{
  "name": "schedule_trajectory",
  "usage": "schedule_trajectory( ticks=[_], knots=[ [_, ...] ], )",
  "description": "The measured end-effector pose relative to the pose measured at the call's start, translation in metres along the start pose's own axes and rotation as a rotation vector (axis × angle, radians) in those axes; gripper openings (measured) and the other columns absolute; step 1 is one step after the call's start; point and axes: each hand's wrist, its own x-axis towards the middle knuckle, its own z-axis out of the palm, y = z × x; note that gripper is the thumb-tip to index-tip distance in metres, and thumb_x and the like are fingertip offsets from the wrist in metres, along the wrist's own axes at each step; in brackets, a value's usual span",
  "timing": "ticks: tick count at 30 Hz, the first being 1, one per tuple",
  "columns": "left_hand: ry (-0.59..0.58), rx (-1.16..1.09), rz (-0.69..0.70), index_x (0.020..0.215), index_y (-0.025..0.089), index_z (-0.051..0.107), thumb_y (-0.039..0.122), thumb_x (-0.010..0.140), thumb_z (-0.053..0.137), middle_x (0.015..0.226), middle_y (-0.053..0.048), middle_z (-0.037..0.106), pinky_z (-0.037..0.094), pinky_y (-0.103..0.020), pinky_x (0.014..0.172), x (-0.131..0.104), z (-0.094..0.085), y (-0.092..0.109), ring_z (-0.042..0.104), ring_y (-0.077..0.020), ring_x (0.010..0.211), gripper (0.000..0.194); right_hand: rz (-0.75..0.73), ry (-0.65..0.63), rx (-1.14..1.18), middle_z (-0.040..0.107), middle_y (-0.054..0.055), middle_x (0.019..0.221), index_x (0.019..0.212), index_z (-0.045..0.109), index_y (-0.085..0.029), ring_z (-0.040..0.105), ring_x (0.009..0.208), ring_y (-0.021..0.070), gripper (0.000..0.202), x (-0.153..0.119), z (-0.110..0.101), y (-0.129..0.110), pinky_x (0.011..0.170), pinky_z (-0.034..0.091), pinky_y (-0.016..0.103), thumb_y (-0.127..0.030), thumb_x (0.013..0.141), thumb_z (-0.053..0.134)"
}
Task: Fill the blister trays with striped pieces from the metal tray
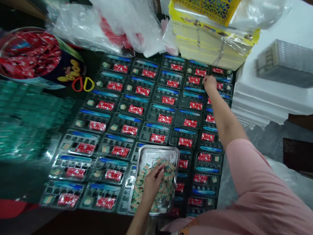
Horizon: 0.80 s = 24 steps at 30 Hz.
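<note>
My left hand (153, 181) is over a metal tray (144, 152) heaped with small striped blocks that look like erasers (168, 178). Its thumb and fingers are pinched together on an eraser at the top of the heap. Far forward, my right hand (210, 84) reaches down to a black compartmented blister tray (187, 79). The fingertips of that hand are closed together beside a red packet (194, 80); whatever they hold is too small and covered to make out. Rows of such blister trays hold red packets and blue pens (193, 131), many also an eraser.
A tub of red packets (31, 55) stands at the left, with red-and-yellow-handled scissors (83, 84) beside it. Stacked green-tinted plastic trays (24, 120) lie below. Plastic bags (141, 26), a yellow-edged stack of cards (210, 42) and a yellow basket (210, 9) line the back; white sheets (259, 104) are right.
</note>
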Motion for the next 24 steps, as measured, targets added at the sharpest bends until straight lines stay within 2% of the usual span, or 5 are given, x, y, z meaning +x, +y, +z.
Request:
schedule_trajectory(
  ticks=[3, 6, 11, 15, 24],
  knots=[
    [0.005, 0.008, 0.006, 0.11, 0.024, 0.074, 0.043, 0.086, 0.057, 0.116, -0.008, 0.073, 0.05, -0.045, 0.104, 0.0, 0.0, 0.0, 0.066, -0.0254, 0.113, 0.035, 0.07, -0.044, -0.025, 0.064, 0.012, 0.097, 0.087, 0.07, -0.011, 0.063, 0.094, 0.0214, 0.017, 0.005, 0.003, 0.001, 0.086, 0.051, 0.037, -0.011, 0.088, 0.052],
    [0.009, 0.01, 0.008, 0.11, 0.024, 0.074, 0.043, 0.086, 0.056, 0.115, -0.008, 0.073, 0.05, -0.045, 0.103, 0.0, 0.0, 0.001, 0.067, -0.0254, 0.112, 0.036, 0.03, -0.05, -0.004, 0.063, 0.012, 0.094, 0.086, 0.069, -0.01, 0.062, 0.098, 0.0239, 0.018, 0.004, 0.001, 0.002, 0.089, 0.049, 0.042, -0.011, 0.088, 0.051],
    [0.008, 0.002, 0.013, 0.108, 0.024, 0.074, 0.042, 0.085, 0.057, 0.115, -0.008, 0.073, 0.051, -0.045, 0.102, 0.001, 0.0, 0.005, 0.067, -0.0251, 0.111, 0.035, -0.165, 0.137, 0.14, 0.066, 0.01, 0.099, 0.098, 0.068, -0.016, 0.061, 0.094, 0.0214, 0.022, -0.019, -0.004, 0.002, 0.092, 0.049, 0.039, -0.014, 0.087, 0.049],
    [0.006, -0.002, 0.015, 0.108, 0.024, 0.075, 0.041, 0.085, 0.058, 0.113, -0.008, 0.074, 0.05, -0.045, 0.102, 0.001, 0.0, 0.006, 0.067, -0.0252, 0.11, 0.034, -0.277, 0.116, 0.298, 0.067, 0.007, 0.084, 0.093, 0.066, -0.017, 0.062, 0.084, 0.0203, 0.021, -0.045, 0.002, -0.001, 0.085, 0.05, 0.034, -0.019, 0.088, 0.045],
    [0.007, -0.021, 0.049, 0.108, 0.023, 0.074, 0.039, 0.087, 0.056, 0.113, -0.008, 0.073, 0.053, -0.042, 0.097, 0.002, 0.002, 0.012, 0.068, -0.0237, 0.105, 0.033, -0.222, 0.126, 0.423, 0.066, 0.005, 0.076, 0.084, 0.062, -0.018, 0.06, 0.077, 0.0181, 0.018, -0.057, 0.003, -0.006, 0.08, 0.049, 0.032, -0.026, 0.089, 0.047]
  ],
)
